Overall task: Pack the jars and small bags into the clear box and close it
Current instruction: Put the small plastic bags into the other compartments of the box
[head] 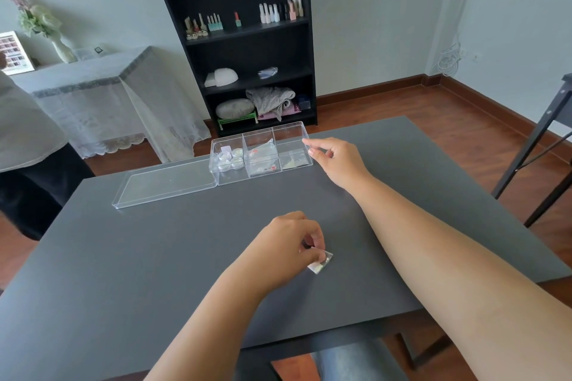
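A clear box (291,133) with three compartments stands at the far edge of the dark grey table (154,257). Several small round jars (229,159) fill its left compartment, small bags (263,155) lie in the middle one, and another bag (294,162) lies in the right one. Left of the box, the clear lid (167,184) rests flat on the table. My left hand (292,241) pinches a small clear bag (320,263) on the table near the middle. Just right of the box's right end hovers my right hand (335,158), fingers loosely curled, holding nothing that shows.
A black bookshelf (244,46) with nail polish bottles stands behind the table. A cloth-covered side table (93,83) is at the left, with a person's sleeve (24,127) at the left edge. A black table leg (538,145) is at the right. Wooden floor surrounds the table.
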Tool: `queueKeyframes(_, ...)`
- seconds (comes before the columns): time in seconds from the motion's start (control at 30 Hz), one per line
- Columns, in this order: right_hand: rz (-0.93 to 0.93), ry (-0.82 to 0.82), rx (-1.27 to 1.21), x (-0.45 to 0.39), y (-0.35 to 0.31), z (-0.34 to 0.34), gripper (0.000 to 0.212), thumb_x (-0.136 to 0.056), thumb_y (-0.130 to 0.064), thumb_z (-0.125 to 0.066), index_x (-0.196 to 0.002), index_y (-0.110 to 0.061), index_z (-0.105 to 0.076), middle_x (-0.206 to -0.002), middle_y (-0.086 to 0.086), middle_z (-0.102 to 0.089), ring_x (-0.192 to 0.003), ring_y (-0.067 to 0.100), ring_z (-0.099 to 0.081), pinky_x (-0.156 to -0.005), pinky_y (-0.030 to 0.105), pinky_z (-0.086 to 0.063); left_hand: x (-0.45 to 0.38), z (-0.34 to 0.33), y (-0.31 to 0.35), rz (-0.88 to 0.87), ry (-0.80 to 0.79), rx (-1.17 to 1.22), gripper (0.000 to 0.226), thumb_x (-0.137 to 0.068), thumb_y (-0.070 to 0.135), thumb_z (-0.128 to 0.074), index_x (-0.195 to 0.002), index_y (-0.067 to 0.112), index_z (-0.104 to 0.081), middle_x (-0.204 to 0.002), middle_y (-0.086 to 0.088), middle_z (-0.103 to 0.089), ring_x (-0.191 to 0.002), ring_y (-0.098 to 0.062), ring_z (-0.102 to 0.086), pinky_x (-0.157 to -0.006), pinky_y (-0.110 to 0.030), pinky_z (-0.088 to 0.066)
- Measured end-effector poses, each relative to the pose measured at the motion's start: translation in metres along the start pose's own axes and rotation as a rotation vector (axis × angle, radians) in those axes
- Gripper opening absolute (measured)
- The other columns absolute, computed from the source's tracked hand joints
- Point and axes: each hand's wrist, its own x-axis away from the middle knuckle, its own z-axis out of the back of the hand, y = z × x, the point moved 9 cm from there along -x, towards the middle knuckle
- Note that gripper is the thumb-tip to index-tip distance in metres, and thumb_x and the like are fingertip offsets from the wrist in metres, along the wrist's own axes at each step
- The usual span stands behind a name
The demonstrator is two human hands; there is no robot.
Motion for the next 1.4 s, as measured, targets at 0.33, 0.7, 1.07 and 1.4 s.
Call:
queueKeyframes(0.33,-0.016,-0.006,0.001,0.001,0.0,0.001,0.029,-0.095,-0.026,-0.059,-0.122,-0.034,-0.067,-0.099,-0.017,-0.065,-0.059,0.008,-0.039,-0.06,0.004,-0.04,-0.006,0.027,-0.023,0.049,0.198,0.233,0.019,-0.08,0.027,-0.074,-0.075,0.029,-0.056,-0.072,0.011,-0.062,-0.056,-0.004,-0.054,-0.052,-0.011,-0.038)
queueKeyframes(0.7,-0.019,-0.021,-0.014,0.001,0.0,0.001,0.03,-0.094,-0.028,-0.057,-0.121,-0.035,-0.067,-0.098,-0.012,-0.07,-0.055,0.003,-0.043,-0.062,0.007,-0.037,-0.057,0.1,-0.041,0.094,0.515,0.429,0.014,-0.081,0.019,-0.076,-0.083,0.033,-0.074,-0.071,0.014,-0.07,-0.056,-0.004,-0.06,-0.041,-0.011,-0.037)
queueKeyframes(1.07,-0.053,-0.026,-0.102,0.0,0.007,0.001,0.027,-0.093,-0.025,-0.062,-0.119,-0.031,-0.069,-0.092,-0.017,-0.067,-0.048,0.002,-0.038,-0.056,0.005,-0.037,-0.146,0.116,-0.064,0.128,0.539,0.12,0.019,-0.09,0.018,-0.059,-0.099,0.028,-0.072,-0.091,0.008,-0.069,-0.081,-0.006,-0.061,-0.08,-0.028,-0.053)
queueKeyframes(1.4,-0.039,-0.032,-0.101,-0.001,0.007,0.001,0.026,-0.093,-0.027,-0.062,-0.116,-0.035,-0.07,-0.096,-0.013,-0.07,-0.052,0.005,-0.039,-0.061,0.013,-0.044,-0.169,0.108,-0.076,0.373,0.415,-0.261,0.022,-0.081,0.031,-0.057,-0.062,0.042,-0.06,-0.082,0.017,-0.068,-0.101,-0.019,-0.044,-0.076,-0.036,-0.02)
